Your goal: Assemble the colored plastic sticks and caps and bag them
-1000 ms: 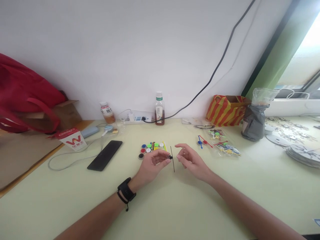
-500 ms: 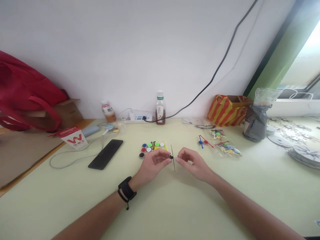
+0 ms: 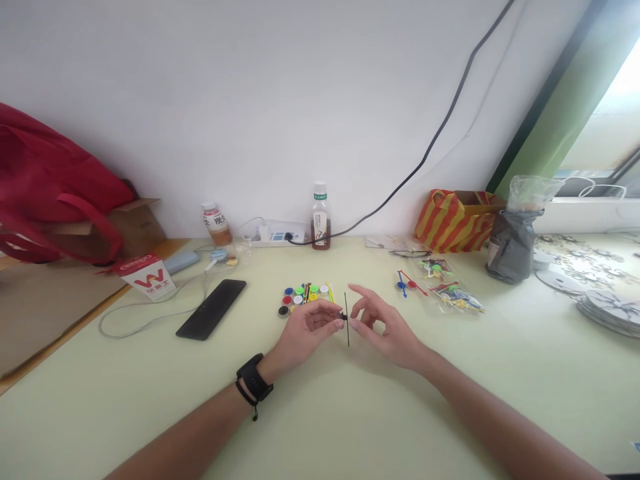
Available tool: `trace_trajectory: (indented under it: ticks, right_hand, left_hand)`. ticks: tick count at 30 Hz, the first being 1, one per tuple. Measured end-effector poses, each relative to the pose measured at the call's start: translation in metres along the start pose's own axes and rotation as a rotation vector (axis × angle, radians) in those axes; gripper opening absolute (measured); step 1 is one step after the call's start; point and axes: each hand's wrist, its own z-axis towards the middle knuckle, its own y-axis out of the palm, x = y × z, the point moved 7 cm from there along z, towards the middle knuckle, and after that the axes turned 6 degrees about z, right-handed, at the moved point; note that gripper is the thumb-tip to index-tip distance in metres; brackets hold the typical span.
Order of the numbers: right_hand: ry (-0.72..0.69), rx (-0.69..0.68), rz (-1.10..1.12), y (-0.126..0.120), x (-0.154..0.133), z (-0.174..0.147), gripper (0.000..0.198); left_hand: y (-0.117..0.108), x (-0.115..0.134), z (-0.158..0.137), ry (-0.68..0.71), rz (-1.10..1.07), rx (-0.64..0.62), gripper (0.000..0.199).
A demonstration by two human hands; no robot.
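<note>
Between the fingertips and thumb of my left hand point(image 3: 311, 328) is the small black base of an arrow spinner point(image 3: 348, 337). Its thin black pointer stands nearly upright, seen almost edge-on. On the pointer's right side is my right hand point(image 3: 387, 328), index finger stretched out and thumb tip close by; whether the thumb touches the pointer I cannot tell. Behind my left hand lie several coloured round pieces point(image 3: 299, 300) and some thin strips, partly hidden by it. Beyond my right hand, a blue arrow spinner point(image 3: 401, 285) and a red arrow spinner point(image 3: 412, 285) lie side by side.
Clear bags of coloured spinner parts point(image 3: 457, 297) lie at the right, near a striped bag point(image 3: 453, 220). A black phone point(image 3: 213, 309) and a red-and-white box point(image 3: 150, 277) are at the left. A bottle point(image 3: 321, 217) stands by the wall. Stacked discs point(image 3: 613, 313) sit far right.
My right hand's index finger has straightened and lifted, and its thumb has come closer to the pointer. The pointer has turned slightly and looks more upright. My left hand has barely moved.
</note>
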Motion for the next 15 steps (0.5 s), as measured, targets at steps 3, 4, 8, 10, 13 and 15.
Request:
trace_trajectory:
  ticks: [3,4,8,10,13,15]
  right_hand:
    - [-0.006,0.018,-0.038,-0.003,0.001,-0.002,0.038]
    - [0.014,0.003,-0.040,-0.002,0.002,-0.001,0.031]
    - [0.114,0.000,-0.013,-0.004,0.007,0.003,0.059]
    - [0.105,0.029,0.012,-0.006,0.003,0.005,0.046]
    - [0.078,0.008,0.085,-0.003,-0.003,0.006,0.021]
    - [0.073,-0.012,0.113,0.000,-0.005,0.005,0.022]
  left_hand:
    - [0.000,0.000,0.000,-0.010,-0.012,0.000,0.026]
    - [0.000,-0.001,0.000,-0.013,-0.016,0.003,0.026]
    - [-0.001,-0.004,0.001,-0.022,-0.024,0.014,0.026]
    - [-0.001,-0.004,0.001,-0.016,-0.015,0.012,0.027]
    - [0.000,-0.001,0.000,-0.007,0.009,0.001,0.025]
    - [0.001,0.001,-0.001,-0.005,0.017,-0.002,0.024]
